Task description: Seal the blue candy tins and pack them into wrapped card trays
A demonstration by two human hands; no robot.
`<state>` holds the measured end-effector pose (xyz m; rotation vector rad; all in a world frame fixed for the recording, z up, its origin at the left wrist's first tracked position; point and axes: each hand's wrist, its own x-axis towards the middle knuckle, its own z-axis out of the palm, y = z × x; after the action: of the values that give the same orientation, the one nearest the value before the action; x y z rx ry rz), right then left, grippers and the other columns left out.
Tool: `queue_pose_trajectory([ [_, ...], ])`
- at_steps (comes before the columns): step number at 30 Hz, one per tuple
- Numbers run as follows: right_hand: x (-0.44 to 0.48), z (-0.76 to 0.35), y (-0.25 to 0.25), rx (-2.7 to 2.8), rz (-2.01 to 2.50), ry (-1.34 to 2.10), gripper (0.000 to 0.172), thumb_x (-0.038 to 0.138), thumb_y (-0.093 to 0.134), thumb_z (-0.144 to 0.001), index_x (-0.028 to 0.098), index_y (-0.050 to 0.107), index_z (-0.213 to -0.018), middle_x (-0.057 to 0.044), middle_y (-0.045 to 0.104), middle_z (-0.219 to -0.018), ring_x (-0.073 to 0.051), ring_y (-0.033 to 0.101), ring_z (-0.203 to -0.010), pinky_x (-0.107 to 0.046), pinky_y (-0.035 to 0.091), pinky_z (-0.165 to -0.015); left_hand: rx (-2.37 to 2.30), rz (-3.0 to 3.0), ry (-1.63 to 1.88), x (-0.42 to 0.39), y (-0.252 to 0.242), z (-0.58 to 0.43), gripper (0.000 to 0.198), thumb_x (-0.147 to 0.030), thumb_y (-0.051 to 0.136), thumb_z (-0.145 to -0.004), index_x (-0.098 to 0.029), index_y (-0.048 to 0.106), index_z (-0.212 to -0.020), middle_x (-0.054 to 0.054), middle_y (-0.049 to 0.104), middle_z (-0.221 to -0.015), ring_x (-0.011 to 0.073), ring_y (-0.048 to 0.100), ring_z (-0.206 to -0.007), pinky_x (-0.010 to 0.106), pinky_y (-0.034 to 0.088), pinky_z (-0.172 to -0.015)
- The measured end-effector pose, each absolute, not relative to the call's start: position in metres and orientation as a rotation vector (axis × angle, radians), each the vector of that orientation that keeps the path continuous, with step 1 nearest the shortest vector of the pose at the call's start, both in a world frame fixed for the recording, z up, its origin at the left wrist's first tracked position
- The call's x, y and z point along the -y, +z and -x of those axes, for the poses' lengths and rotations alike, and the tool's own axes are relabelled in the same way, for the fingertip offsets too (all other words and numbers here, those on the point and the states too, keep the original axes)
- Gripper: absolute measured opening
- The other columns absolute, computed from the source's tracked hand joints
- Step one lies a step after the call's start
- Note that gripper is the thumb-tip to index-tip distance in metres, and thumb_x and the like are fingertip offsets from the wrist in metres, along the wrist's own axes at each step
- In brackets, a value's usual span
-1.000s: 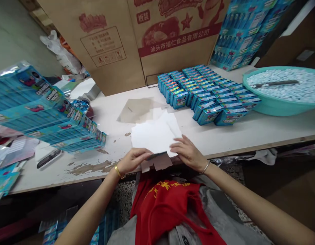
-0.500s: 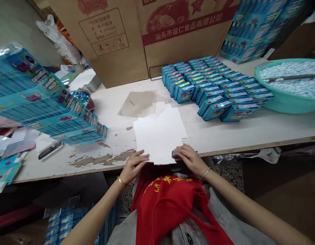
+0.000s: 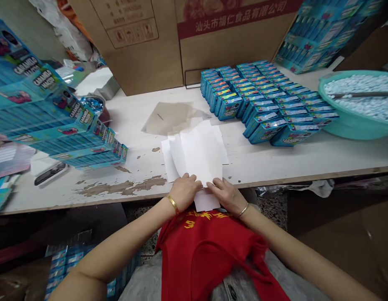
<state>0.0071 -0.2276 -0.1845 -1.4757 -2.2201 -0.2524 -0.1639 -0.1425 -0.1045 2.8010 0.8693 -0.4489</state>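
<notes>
A stack of white paper sheets [image 3: 196, 152] lies on the white table [image 3: 253, 165], fanned and curled upward, with a flap hanging past the near edge [image 3: 206, 201]. My left hand [image 3: 185, 192] and my right hand [image 3: 227, 196] sit close together on the near end of the stack. Both grip the sheets with curved fingers, and a gold bangle and a silver bangle show on my wrists. The sheets under my palms are hidden.
Rows of small blue boxes [image 3: 259, 106] stand to the far right, beside a teal basin of pale sweets [image 3: 353, 98]. Shrink-wrapped blue packs [image 3: 46, 104] are stacked at the left, near a black tool [image 3: 51, 173]. A large cardboard carton [image 3: 181, 42] stands behind.
My hands have moved closer together. The flat sheets now curl and fan out, and the top sheet has lifted. The view has shifted slightly.
</notes>
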Motion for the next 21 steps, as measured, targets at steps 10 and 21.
queue_pose_trajectory([
  [10,0.229,-0.028,-0.190,2.350,1.184,-0.050,0.044,0.006,0.038,-0.086,0.011,0.049,-0.129,-0.015,0.059,-0.113,-0.021,0.053,-0.086,-0.036,0.050,-0.074,-0.881,-2.804,-0.337,0.139,-0.109,0.162,0.026,-0.032,0.040,-0.096,-0.018,0.061,-0.093,0.006,0.062,-0.085,0.0196,0.060,-0.078,0.028,0.042,-0.062],
  [21,0.227,-0.023,-0.197,2.195,1.184,-0.063,0.048,0.007,0.038,-0.089,0.014,0.045,-0.136,-0.014,0.064,-0.116,-0.023,0.057,-0.093,-0.041,0.053,-0.078,-0.254,-2.834,-0.034,0.129,-0.109,0.183,0.049,-0.060,0.045,-0.087,-0.015,0.063,-0.086,0.010,0.062,-0.081,0.0209,0.055,-0.084,0.033,0.045,-0.080],
])
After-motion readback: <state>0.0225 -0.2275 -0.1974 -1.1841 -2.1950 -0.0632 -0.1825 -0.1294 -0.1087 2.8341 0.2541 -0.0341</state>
